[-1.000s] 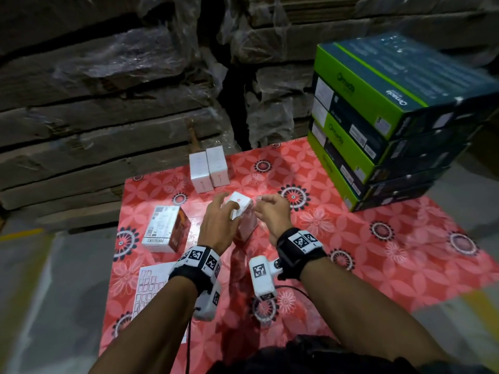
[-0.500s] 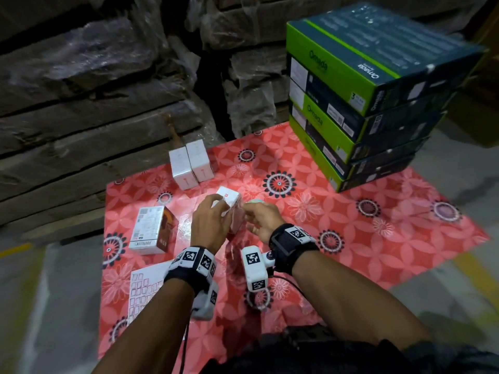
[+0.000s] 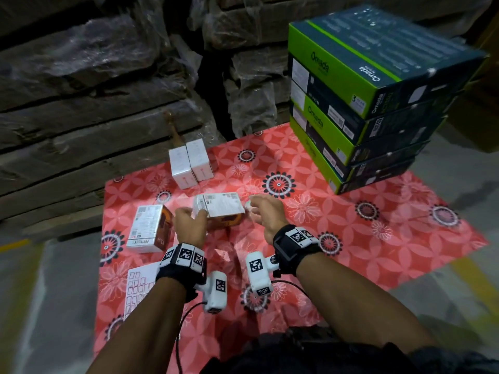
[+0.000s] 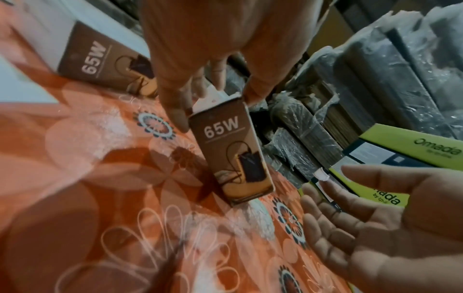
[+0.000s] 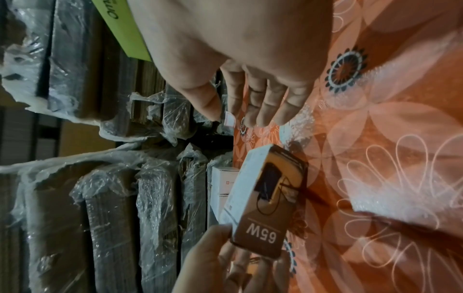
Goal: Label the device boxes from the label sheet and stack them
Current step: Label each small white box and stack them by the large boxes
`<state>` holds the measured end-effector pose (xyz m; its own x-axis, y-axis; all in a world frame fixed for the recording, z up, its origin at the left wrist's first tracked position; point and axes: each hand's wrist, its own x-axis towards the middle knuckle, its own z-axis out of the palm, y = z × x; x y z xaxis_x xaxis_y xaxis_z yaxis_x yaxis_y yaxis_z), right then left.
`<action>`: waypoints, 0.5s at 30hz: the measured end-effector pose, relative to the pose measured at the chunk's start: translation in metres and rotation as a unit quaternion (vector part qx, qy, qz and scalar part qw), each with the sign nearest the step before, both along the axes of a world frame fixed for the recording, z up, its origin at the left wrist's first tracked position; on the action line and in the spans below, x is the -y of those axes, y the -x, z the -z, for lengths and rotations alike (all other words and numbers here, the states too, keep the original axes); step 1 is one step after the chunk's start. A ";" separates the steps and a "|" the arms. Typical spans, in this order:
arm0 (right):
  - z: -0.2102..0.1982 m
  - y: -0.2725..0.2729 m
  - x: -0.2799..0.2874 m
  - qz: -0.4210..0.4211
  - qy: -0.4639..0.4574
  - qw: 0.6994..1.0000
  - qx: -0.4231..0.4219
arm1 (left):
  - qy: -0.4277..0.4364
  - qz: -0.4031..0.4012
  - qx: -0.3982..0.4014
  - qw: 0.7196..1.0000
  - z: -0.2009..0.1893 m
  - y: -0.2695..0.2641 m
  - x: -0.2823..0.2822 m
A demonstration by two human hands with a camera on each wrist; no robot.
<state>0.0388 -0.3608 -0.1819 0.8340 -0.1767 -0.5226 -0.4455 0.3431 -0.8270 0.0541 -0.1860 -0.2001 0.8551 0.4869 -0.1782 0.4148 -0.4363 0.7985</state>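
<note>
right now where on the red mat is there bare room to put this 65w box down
Bare mat lies right of the right hand, in front of the green stack. Another patch sits between the white pair and that stack. It is crowded left: the lying box, label sheet and left hand.

red floral mat (image 3: 351, 238) on the floor, plastic-wrapped cardboard bundles (image 3: 94, 103) piled up right behind it

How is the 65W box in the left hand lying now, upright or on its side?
On its side: the 65W box lies long-ways on the mat, printed white face up, left hand gripping one end.
</note>
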 end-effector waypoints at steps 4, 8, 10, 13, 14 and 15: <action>0.004 -0.002 -0.005 -0.027 0.036 0.999 0.005 | 0.116 -0.008 -0.108 0.987 0.020 0.007 0.007; 0.013 -0.004 -0.007 -0.054 0.084 0.995 0.000 | 0.200 0.052 -0.152 0.967 0.052 0.007 0.005; 0.016 -0.004 -0.007 -0.064 0.086 0.994 -0.006 | 0.192 0.048 -0.147 0.969 0.029 0.017 0.013; 0.022 -0.006 -0.008 -0.063 0.087 0.994 -0.020 | 0.014 0.109 -0.135 0.985 0.015 0.021 0.011; 0.024 -0.006 -0.007 -0.059 0.091 0.994 -0.025 | -0.029 0.138 -0.122 0.982 0.016 0.020 0.009; 0.026 -0.005 -0.007 -0.054 0.093 0.994 -0.027 | -0.043 0.172 -0.106 0.978 0.015 0.020 0.008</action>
<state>0.0440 -0.3538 -0.2078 0.8252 -0.1857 -0.5334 -0.5162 0.1352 -0.8457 0.0341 -0.1943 -0.2153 0.9192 0.1985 -0.3400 0.3841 -0.6415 0.6641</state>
